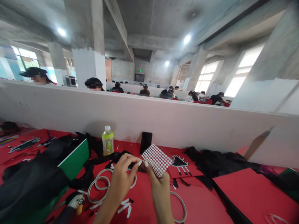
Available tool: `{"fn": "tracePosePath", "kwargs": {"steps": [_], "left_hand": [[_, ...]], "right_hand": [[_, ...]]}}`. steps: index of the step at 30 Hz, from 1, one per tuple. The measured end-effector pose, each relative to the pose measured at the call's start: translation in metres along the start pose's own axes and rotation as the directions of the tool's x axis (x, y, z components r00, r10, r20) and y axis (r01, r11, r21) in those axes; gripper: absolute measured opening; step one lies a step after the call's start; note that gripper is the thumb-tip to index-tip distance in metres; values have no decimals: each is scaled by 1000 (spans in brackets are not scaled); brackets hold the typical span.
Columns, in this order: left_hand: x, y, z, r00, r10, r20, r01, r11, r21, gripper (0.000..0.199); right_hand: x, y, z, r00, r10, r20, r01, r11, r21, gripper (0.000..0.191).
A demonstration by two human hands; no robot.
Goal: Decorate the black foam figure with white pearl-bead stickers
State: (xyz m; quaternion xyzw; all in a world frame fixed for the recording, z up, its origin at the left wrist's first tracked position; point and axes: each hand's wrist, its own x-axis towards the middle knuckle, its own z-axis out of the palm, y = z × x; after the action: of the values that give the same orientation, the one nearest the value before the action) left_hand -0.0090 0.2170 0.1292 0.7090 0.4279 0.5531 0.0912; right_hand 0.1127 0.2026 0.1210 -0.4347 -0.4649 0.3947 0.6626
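Observation:
My right hand (158,180) holds a sheet of white round beads (157,159) in rows, tilted above the red table covering (142,202). Thumb and fingers of my left hand (125,172) are pinched together at the sheet's left corner, close to my right thumb; anything between those fingertips is too small to make out. Behind the sheet's right edge lies a black shape edged with white beads (179,161) on red card. Pale rings (99,188) lie to the left of my left hand, and another ring (181,207) is right of my right wrist.
A bottle (107,141) and a dark phone (146,141) stand near the white partition (140,118). A green board (77,158) and black fabric (35,174) are at the left. Black material (210,161) and red card (254,193) lie right. People sit beyond the partition.

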Motion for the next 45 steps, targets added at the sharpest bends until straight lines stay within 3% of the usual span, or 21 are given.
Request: {"fn": "tracePosePath", "kwargs": {"steps": [6, 13, 23, 32, 37, 41, 43, 45], "left_hand": [[1, 0, -1, 999, 30, -45, -28, 999, 39, 10], [-3, -3, 3, 990, 111, -91, -97, 984, 149, 8], [-9, 5, 14, 954, 220, -203, -169, 955, 245, 10], [-7, 1, 11, 942, 180, -283, -113, 965, 236, 9], [-6, -7, 10, 937, 159, -310, -90, 970, 224, 9], [-1, -30, -9, 913, 25, -408, 72, 973, 220, 12], [1, -39, -23, 897, -35, -440, 131, 973, 191, 14], [3, -44, -36, 882, -46, -470, 143, 975, 172, 17]], "right_hand": [[-1, -2, 2, 1000, -13, -2, 13, 999, -52, 25], [-2, 4, 2, 990, -139, 16, 139, 974, -180, 22], [-10, 11, 5, 923, -383, -45, 321, 828, -460, 24], [-13, 18, 11, 867, -498, -8, 427, 750, -505, 23], [-18, 12, 15, 868, -496, -19, 425, 761, -490, 24], [-26, 8, 20, 893, -448, -29, 397, 819, -415, 23], [-22, 12, 19, 937, -346, -46, 310, 885, -348, 25], [-11, 19, 14, 987, -152, -53, 136, 964, -229, 28]]}}
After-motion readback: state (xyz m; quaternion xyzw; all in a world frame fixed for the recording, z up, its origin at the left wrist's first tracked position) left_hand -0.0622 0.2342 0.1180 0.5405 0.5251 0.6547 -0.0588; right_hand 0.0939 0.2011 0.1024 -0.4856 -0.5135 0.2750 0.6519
